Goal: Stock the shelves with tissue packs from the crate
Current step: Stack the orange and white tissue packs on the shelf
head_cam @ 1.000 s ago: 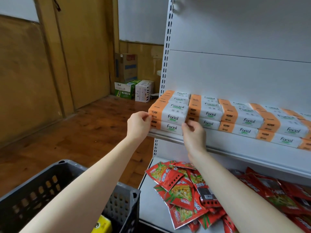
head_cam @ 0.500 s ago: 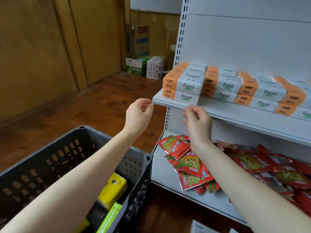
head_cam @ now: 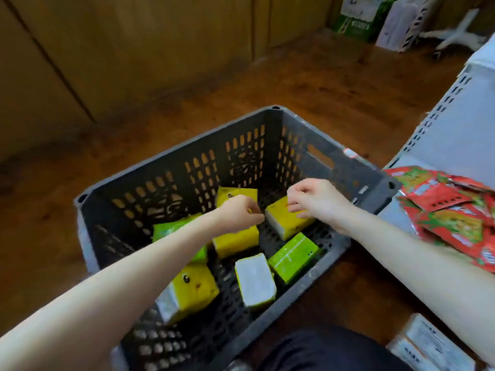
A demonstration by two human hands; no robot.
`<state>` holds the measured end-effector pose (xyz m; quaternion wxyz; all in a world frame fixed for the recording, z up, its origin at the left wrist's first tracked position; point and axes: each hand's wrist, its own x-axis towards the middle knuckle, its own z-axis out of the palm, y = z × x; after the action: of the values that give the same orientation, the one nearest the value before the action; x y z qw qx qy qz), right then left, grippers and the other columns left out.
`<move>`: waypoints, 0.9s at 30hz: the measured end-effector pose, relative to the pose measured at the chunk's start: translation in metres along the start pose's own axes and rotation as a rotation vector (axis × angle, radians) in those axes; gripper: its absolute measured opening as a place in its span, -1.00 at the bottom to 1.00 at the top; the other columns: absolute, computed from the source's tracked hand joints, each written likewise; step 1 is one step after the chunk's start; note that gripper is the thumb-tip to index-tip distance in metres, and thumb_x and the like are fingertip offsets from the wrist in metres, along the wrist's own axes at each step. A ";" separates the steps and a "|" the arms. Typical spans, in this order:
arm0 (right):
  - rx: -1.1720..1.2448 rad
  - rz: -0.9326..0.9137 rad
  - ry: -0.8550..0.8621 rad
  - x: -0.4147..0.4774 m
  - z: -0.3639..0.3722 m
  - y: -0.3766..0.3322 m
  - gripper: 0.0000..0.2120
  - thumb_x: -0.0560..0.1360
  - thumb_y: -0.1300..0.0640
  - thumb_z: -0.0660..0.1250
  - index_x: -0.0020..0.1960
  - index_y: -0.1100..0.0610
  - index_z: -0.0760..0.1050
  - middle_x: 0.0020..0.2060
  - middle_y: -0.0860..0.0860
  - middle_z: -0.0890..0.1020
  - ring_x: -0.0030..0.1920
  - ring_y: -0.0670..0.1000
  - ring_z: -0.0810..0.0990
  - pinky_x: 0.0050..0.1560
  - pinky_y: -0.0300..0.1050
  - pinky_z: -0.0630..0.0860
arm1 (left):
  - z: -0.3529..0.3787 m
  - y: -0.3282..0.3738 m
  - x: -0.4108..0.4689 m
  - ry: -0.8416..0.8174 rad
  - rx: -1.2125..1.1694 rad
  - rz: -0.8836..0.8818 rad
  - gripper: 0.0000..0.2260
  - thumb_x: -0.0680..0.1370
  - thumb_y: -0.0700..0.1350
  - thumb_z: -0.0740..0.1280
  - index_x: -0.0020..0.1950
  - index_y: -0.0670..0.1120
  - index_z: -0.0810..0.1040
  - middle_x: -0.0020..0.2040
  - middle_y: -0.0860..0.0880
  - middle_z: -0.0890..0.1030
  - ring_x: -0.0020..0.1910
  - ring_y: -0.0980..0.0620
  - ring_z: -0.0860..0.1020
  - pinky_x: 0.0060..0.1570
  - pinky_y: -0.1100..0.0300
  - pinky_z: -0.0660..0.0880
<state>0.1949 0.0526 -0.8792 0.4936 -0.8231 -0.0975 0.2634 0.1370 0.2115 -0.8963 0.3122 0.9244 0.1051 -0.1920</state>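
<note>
Wooden floor [head_cam: 321, 84], grey crate [head_cam: 359, 175] on it

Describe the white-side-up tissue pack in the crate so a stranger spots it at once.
Find the dark grey slotted crate on the wooden floor. On its bottom, toward the person's side, a white-topped pack lies between a yellow pack with a cartoon face and a green pack. Its whole upward face is plain white, unlike the yellow and green ones around it.

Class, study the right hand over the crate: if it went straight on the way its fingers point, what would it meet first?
Probably the tilted yellow tissue pack just beneath the right hand; whether they already touch is unclear.
</note>
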 end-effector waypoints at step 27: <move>-0.480 0.112 -0.421 0.041 0.022 -0.011 -0.65 0.56 0.17 0.19 0.26 0.35 0.42 -0.10 0.21 0.51 -0.18 0.09 0.46 -0.26 -0.12 0.38 | -0.021 -0.024 -0.015 -0.056 -0.426 -0.594 -0.67 0.43 -0.17 0.33 0.16 -0.08 0.33 -0.04 -0.06 0.43 0.02 -0.09 0.45 -0.19 0.11 0.47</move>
<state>0.2192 0.0918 -0.8920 0.2393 -0.8475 -0.2113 0.4241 0.1216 0.2421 -0.8880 0.4312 0.7621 0.3983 -0.2732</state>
